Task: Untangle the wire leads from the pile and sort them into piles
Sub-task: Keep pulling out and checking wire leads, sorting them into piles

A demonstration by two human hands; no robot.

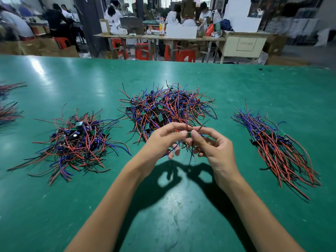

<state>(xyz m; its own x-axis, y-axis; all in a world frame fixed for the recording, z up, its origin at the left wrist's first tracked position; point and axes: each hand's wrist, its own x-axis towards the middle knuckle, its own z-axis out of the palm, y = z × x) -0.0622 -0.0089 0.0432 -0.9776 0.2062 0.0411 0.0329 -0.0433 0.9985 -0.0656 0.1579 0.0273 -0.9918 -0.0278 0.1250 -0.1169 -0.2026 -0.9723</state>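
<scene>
Both bare forearms reach in from the near edge of the green bench (54,206) and converge above its middle, raised off the surface; their shadow falls on the bench directly beneath.

Left hand (160,142): thumb and forefinger pinched together at the top, remaining fingers curled loosely below, with blue and dark wires trailing down through them.

Right hand (214,148): thumb and forefinger also pinched, meeting the left hand's pinch; other fingers half curled underneath.

Between the two pinches sits a small green circuit board (189,138), held by both hands. Its wire leads (190,155) hang below the fingers, and one dark lead sticks up past the right fingertips. Motion blur hides finer detail here.

The held piece hovers just in front of the near edge of the central tangled pile (167,108), a mound of red, blue and black leads with small boards mixed through it.

Left of the hands, well apart: a looser pile (76,142), leads splayed in all directions.

Right of the hands, well apart: a sorted pile (276,148), leads lying roughly parallel, boards clustered near the middle, red ends fanning toward the near right.

Far left edge: parts of two more bundles (9,100), cut off by the frame.

Beyond the bench: red stools (143,51), work tables, seated people, blurred.
</scene>
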